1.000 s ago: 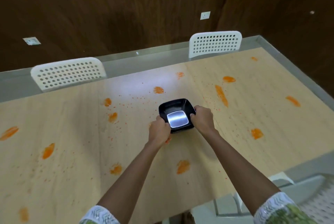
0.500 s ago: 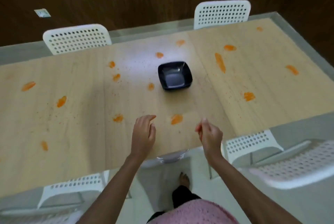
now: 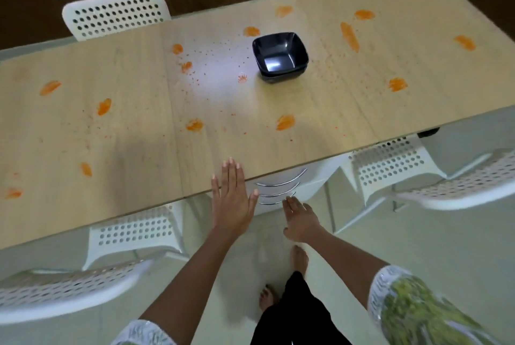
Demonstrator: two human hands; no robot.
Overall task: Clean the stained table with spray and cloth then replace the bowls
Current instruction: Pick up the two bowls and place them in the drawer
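So you've backed right off the desk (image 3: 362,127) now. Your left hand (image 3: 233,199) is flat with the fingers spread, grip wide and holding nothing, hanging over the near edge. Your right hand (image 3: 302,222) is just off that edge over the floor, fingers straight-ish, also empty.

A second ago both hands were clamped on the stacked black bowls (image 3: 281,56); half a second ago they'd already let go. The bowls now sit alone past the middle, toward the far edge, and you've stepped back, so more of the near edge and white chairs (image 3: 131,233) shows.

The orange stains (image 3: 285,122) are all unwiped, and no spray or cloth is in view, so I'd guess you're off to fetch them.
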